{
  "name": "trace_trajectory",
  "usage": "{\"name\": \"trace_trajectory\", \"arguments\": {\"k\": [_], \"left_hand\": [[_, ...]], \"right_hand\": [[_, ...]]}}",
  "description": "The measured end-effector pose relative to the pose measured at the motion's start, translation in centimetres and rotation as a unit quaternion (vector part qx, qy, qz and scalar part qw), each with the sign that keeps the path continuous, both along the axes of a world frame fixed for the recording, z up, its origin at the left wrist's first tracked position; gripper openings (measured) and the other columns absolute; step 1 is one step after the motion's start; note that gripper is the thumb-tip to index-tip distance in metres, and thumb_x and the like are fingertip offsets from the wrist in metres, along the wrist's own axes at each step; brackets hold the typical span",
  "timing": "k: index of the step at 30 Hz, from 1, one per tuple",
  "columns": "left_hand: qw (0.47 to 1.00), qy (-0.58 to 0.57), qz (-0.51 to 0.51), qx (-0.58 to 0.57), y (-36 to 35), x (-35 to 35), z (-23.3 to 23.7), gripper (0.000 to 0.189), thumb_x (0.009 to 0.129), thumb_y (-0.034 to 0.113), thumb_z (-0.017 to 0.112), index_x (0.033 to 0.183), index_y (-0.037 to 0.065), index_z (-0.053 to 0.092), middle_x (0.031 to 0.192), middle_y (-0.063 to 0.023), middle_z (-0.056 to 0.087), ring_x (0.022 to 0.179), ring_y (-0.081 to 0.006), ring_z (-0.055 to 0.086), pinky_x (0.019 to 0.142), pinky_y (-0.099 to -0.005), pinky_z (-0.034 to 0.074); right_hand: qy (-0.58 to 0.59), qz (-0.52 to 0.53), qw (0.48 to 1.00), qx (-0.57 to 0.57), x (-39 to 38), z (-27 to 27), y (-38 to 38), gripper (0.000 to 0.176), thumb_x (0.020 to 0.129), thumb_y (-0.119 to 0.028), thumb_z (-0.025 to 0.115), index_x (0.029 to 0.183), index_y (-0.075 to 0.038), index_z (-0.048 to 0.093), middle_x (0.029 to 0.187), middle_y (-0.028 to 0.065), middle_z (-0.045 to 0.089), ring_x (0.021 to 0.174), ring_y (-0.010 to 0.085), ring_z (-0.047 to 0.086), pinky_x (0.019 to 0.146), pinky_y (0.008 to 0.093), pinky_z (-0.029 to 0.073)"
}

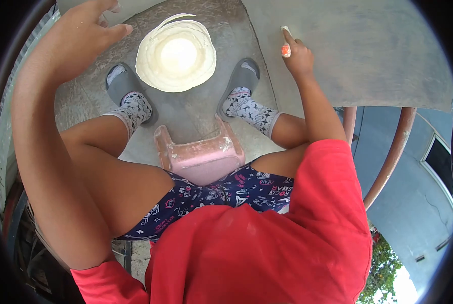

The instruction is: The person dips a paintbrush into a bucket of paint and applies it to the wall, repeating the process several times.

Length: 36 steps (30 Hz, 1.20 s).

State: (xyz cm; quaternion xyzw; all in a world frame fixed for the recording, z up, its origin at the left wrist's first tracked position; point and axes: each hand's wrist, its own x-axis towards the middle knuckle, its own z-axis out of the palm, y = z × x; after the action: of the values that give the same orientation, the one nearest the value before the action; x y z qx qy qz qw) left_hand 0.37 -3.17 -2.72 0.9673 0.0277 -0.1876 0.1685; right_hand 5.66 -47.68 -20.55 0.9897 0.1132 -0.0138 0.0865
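My left hand (87, 35) is raised at the upper left, with thumb and fingers apart and nothing visible between them. Its fingertips point towards the cream-coloured round dish (144, 68) on the floor, which has a ragged rim with a loose curved strip and pale material in its middle. On the right, my right hand (300, 60) grips a small tool (285, 50) with an orange and whitish end. The index finger stretches along it, close over a smooth grey surface (368, 55). The tool's exact kind cannot be made out.
Both feet, in grey slide sandals (244, 76), flank the dish. A worn pink plastic stool (203, 154) stands between the legs. Curved rusty pipes (393, 157) run below the grey surface at the right, before a blue-grey wall (414, 202).
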Motion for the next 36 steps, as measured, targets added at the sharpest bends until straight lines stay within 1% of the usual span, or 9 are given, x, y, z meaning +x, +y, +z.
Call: {"name": "trace_trajectory", "arguments": {"k": [6,8,12,16,20,24,29,32,36], "left_hand": [[0.990,-0.083,-0.102,-0.055,-4.2,0.6,2.6,0.057,0.087,0.037,0.063,0.128,-0.001,0.053,0.109,-0.0236,0.062,0.095,-0.0316,0.061,0.086,-0.0381,0.047],[0.997,-0.035,-0.025,0.063,-7.6,-1.0,7.5,0.052,0.081,0.031,0.067,0.121,-0.002,0.060,0.107,-0.0234,0.067,0.101,-0.0326,0.066,0.088,-0.0370,0.052],[0.995,-0.068,-0.070,-0.015,-2.4,0.6,0.1,0.056,0.086,0.037,0.064,0.126,-0.002,0.054,0.110,-0.0245,0.063,0.098,-0.0337,0.062,0.088,-0.0383,0.046],[0.994,-0.057,-0.090,-0.022,-2.1,1.2,-0.1,0.055,0.086,0.037,0.063,0.125,-0.002,0.055,0.112,-0.0261,0.062,0.101,-0.0346,0.062,0.089,-0.0386,0.046],[0.995,-0.043,-0.061,-0.067,-3.3,1.5,2.1,0.055,0.086,0.037,0.063,0.126,-0.001,0.055,0.111,-0.0255,0.062,0.099,-0.0321,0.062,0.087,-0.0380,0.047],[0.996,-0.083,-0.034,0.017,-5.9,-1.2,7.1,0.051,0.081,0.030,0.067,0.121,-0.002,0.060,0.106,-0.0234,0.067,0.101,-0.0329,0.066,0.088,-0.0370,0.052],[0.997,-0.054,-0.037,0.041,-5.8,-2.2,8.0,0.052,0.082,0.028,0.066,0.122,-0.004,0.058,0.108,-0.0263,0.065,0.103,-0.0340,0.065,0.088,-0.0365,0.051],[0.997,-0.055,-0.034,-0.036,-0.9,-0.2,1.5,0.055,0.087,0.036,0.063,0.127,-0.001,0.054,0.106,-0.0217,0.063,0.092,-0.0272,0.061,0.082,-0.0363,0.048],[1.000,-0.022,0.004,-0.006,0.5,-0.8,0.8,0.055,0.088,0.034,0.063,0.129,0.000,0.053,0.102,-0.0182,0.061,0.084,-0.0235,0.057,0.078,-0.0346,0.047]], "right_hand": [[-0.140,0.021,0.984,0.110,-2.3,6.5,0.9,0.046,0.084,-0.017,0.062,0.129,-0.024,0.058,0.080,0.0131,0.065,0.069,0.0323,0.066,0.062,0.0446,0.054],[-0.111,0.010,0.986,0.126,-2.6,4.3,2.3,0.045,0.084,-0.019,0.063,0.128,-0.022,0.059,0.079,0.0132,0.064,0.069,0.0324,0.066,0.062,0.0444,0.054],[0.033,-0.008,0.999,0.036,-1.3,-3.9,2.9,0.051,0.084,-0.020,0.062,0.133,-0.029,0.052,0.089,0.0132,0.065,0.079,0.0332,0.066,0.069,0.0455,0.054],[0.051,-0.072,0.996,-0.011,0.1,-1.6,1.4,0.055,0.084,-0.020,0.061,0.136,-0.033,0.049,0.093,0.0129,0.064,0.082,0.0336,0.066,0.073,0.0463,0.054],[-0.073,-0.025,0.997,0.024,-1.5,6.9,0.9,0.051,0.082,-0.017,0.063,0.132,-0.026,0.054,0.082,0.0115,0.064,0.073,0.0315,0.066,0.066,0.0444,0.053],[-0.209,0.035,0.971,0.109,-3.1,8.7,1.0,0.047,0.079,-0.014,0.066,0.125,-0.019,0.060,0.072,0.0110,0.063,0.064,0.0306,0.064,0.058,0.0419,0.052],[-0.059,0.006,0.994,0.090,-4.8,-0.3,2.3,0.053,0.079,-0.018,0.066,0.131,-0.022,0.055,0.078,0.0134,0.063,0.067,0.0342,0.065,0.060,0.0459,0.054],[0.016,-0.035,0.996,0.085,-4.4,-6.5,2.0,0.052,0.081,-0.018,0.064,0.132,-0.023,0.054,0.081,0.0149,0.063,0.073,0.0362,0.066,0.065,0.0475,0.054],[0.104,-0.035,0.994,0.021,-3.0,-11.5,1.4,0.057,0.082,-0.018,0.064,0.136,-0.026,0.049,0.094,0.0149,0.064,0.080,0.0343,0.068,0.068,0.0458,0.056]]}}
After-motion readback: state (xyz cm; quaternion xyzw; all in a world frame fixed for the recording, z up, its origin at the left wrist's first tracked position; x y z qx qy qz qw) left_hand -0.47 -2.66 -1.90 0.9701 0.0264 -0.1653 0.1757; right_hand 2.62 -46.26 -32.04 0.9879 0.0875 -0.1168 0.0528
